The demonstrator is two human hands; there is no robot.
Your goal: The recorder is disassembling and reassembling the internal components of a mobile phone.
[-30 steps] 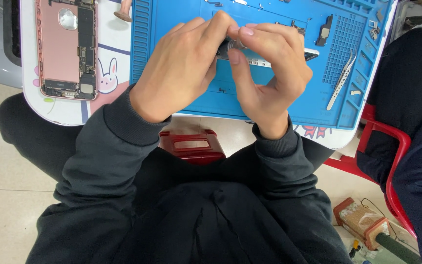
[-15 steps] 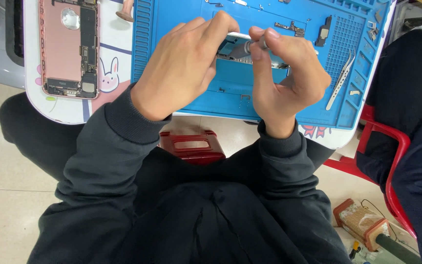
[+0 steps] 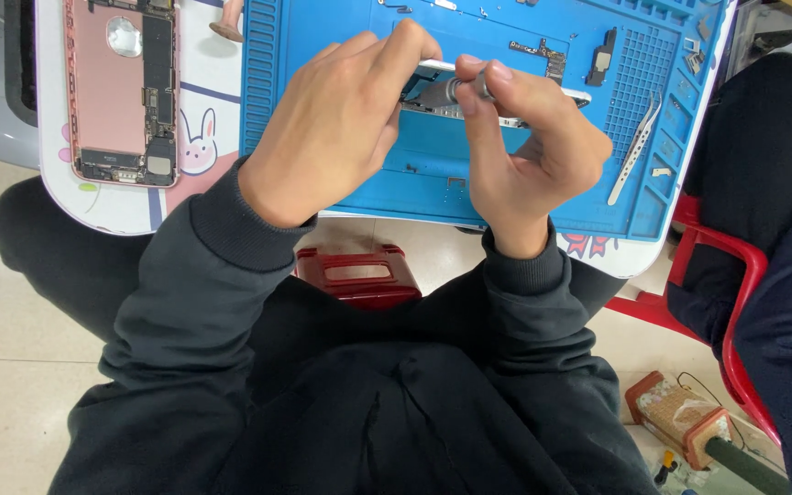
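Two hands (image 3: 341, 119), one opened phone (image 3: 123, 87), one tweezers (image 3: 636, 147), one blue mat (image 3: 469, 183), perhaps two red stools (image 3: 359, 275).

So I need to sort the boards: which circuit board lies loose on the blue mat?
The small dark board beyond the right hand; the other sits inside the pink phone housing.

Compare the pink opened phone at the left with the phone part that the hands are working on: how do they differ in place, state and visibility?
The pink opened phone lies on the white table, untouched; the silver phone part lies on the blue mat, under both hands. The pink phone is in full view, its boards exposed; the silver part is mostly hidden by the left hand and right hand, which pinches a small grey tool. Both lie flat.
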